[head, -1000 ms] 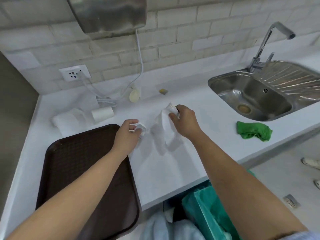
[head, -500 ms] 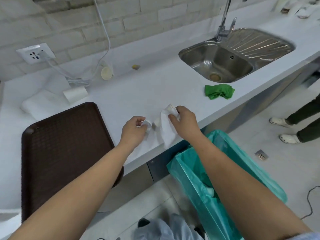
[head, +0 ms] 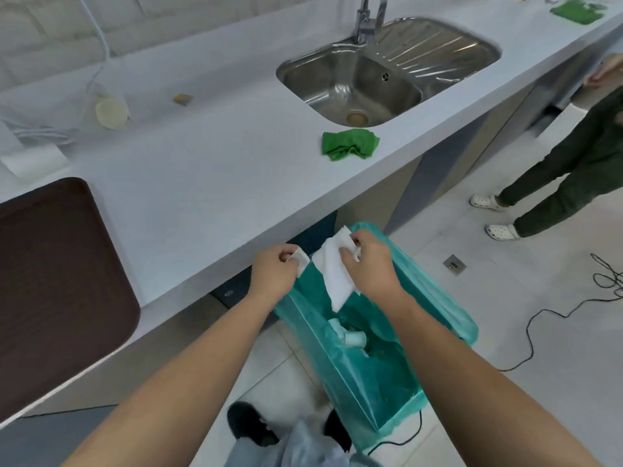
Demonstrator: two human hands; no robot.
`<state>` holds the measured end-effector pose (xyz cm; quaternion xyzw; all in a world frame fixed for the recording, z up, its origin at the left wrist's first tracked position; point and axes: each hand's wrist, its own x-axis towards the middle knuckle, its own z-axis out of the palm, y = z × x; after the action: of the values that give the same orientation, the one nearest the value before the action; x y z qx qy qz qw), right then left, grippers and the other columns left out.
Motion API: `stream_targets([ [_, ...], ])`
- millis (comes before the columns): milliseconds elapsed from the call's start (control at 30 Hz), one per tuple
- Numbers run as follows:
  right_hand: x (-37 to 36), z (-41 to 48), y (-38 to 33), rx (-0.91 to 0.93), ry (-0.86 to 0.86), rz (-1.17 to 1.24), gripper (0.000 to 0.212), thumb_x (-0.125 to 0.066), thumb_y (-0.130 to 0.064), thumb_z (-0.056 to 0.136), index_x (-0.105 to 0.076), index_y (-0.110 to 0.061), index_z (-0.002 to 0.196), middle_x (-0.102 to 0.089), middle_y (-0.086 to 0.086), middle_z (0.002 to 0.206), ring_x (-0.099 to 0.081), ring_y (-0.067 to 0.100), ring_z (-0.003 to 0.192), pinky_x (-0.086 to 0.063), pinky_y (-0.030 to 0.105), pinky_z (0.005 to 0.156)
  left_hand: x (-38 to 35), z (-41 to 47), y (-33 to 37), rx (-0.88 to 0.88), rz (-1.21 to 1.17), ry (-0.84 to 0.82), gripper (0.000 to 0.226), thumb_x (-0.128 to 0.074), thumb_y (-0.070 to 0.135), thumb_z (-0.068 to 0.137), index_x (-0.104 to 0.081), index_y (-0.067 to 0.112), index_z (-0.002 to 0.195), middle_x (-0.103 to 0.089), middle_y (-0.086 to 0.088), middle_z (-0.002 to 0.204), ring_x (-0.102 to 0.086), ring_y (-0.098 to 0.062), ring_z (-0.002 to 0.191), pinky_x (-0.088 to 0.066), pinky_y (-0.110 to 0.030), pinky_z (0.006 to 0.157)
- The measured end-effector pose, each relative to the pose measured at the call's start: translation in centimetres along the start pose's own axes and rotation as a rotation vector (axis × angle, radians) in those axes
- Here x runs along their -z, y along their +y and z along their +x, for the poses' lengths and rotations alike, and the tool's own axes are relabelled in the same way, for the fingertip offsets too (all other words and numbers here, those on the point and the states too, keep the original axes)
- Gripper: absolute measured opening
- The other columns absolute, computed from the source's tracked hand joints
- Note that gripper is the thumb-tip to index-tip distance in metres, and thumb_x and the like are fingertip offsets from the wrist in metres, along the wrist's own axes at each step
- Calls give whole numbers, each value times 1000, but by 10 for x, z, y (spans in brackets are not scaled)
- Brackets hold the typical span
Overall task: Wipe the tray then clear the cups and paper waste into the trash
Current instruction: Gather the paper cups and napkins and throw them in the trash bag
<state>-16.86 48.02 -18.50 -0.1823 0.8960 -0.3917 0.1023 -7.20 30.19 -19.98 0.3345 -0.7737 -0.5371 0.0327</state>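
A small white paper scrap [head: 301,262] is pinched by the left hand [head: 273,276], a white paper napkin [head: 332,279], hanging lengthwise downward, by the right hand [head: 369,266].

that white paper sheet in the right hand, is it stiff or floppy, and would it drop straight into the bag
Probably floppy: the thin white paper sheet droops below the right hand pinching its top. Likely very light, since a pinch carries it. Released, it may flutter rather than drop straight, though the green plastic trash bag gapes beneath.
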Motion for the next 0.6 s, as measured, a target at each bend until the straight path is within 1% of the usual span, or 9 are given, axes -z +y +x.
stream_targets([
  [67,3,-5,19,-19,-27,-38,13,-59,-22,95,-58,-14,107,-57,-2,99,-53,16,84,-38,22,66,-21,-1,0,3,65,-28,30,-58,14,91,-74,25,114,-71,10,101,-66,-10,92,-48,-18,72],
  [133,7,-11,40,-57,-77,-84,10,-56,-17,95,-57,-11,103,-56,2,99,-53,21,86,-36,26,66,-48,-1,2,18,102,-66,30,-58,13,91,-74,23,115,-71,8,103,-66,-12,94,-45,-15,70],
  [233,9,-19,64,-105,-128,-130,5,-53,-12,94,-55,-9,98,-54,6,98,-52,25,83,-39,31,64,-77,-1,4,46,138,-114,31,-59,12,93,-73,19,119,-71,4,110,-64,-13,97,-46,-20,77],
  [300,7,-22,76,-148,-138,-135,8,-51,-11,94,-55,-8,100,-53,6,99,-53,27,86,-45,36,70,-92,0,1,58,156,-131,30,-59,12,93,-74,18,119,-71,3,112,-64,-14,98,-47,-23,80],
  [367,5,-23,86,-177,-153,-146,11,-50,-10,94,-55,-8,104,-52,7,103,-53,29,90,-48,40,76,-104,2,-2,70,168,-137,31,-61,15,93,-72,19,122,-71,3,116,-65,-15,104,-49,-26,85],
  [433,2,-24,95,-192,-187,-161,19,-53,-14,95,-54,-10,113,-50,7,114,-52,30,99,-47,40,82,-113,3,-6,91,169,-170,39,-63,27,95,-64,22,134,-66,4,125,-62,-14,111,-47,-27,89],
  [500,-3,-27,105,-192,-254,-217,38,-59,-24,96,-49,-13,132,-42,12,136,-48,35,116,-44,41,95,-117,3,-11,98,197,-225,51,-61,39,97,-52,28,146,-59,6,138,-57,-11,117,-43,-26,90],
  [567,-7,-29,113,-221,-291,-244,55,-58,-32,98,-39,-15,146,-24,17,156,-32,39,135,-35,46,109,-117,2,-17,90,207,-252,57,-60,43,98,-45,30,151,-53,7,148,-53,-13,130,-42,-27,96],
  [600,-8,-29,116,-243,-290,-239,58,-56,-33,99,-34,-17,150,-17,18,160,-23,40,142,-30,49,114,-114,2,-19,88,209,-251,58,-59,43,98,-43,30,153,-51,7,151,-51,-14,134,-42,-26,98],
])
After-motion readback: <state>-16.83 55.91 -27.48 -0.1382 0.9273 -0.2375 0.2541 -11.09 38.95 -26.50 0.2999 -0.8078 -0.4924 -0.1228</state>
